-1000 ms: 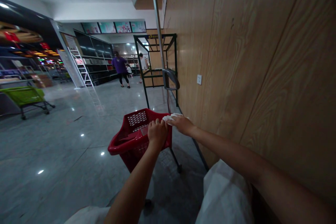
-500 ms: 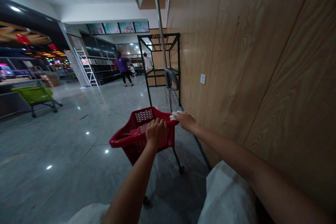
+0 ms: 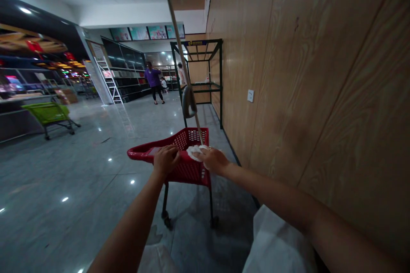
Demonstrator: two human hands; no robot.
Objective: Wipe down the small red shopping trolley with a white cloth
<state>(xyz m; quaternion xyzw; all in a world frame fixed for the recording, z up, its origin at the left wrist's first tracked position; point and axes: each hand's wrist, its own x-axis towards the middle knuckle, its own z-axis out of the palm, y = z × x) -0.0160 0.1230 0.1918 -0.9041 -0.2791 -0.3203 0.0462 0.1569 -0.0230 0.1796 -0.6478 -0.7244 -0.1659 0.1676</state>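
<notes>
A small red plastic shopping cart [image 3: 188, 175] stands on thin dark legs with casters in front of me. My left hand [image 3: 165, 161] is closed over its near rim. My right hand [image 3: 214, 161] holds a crumpled white cloth or tissue [image 3: 194, 152] against the rim, a little to the right of my left hand. From the cart rises a tall thin pole [image 3: 177, 30], leaning left, with a grey looped piece [image 3: 188, 102] partway up. The inside of the basket is partly hidden by my hands.
A wood-panelled wall [image 3: 269, 94] with an outlet [image 3: 250, 95] runs along my right. Ahead stands a dark metal frame rack [image 3: 221, 89]. A green shopping cart [image 3: 48, 113] is at the left, and a person in purple [image 3: 153, 79] stands farther back near shelves and a ladder [image 3: 112, 87].
The red cart has swung round, its pole now leaning left across the rack. Both hands have shifted left with the rim, my right hand keeping the white cloth on it.
</notes>
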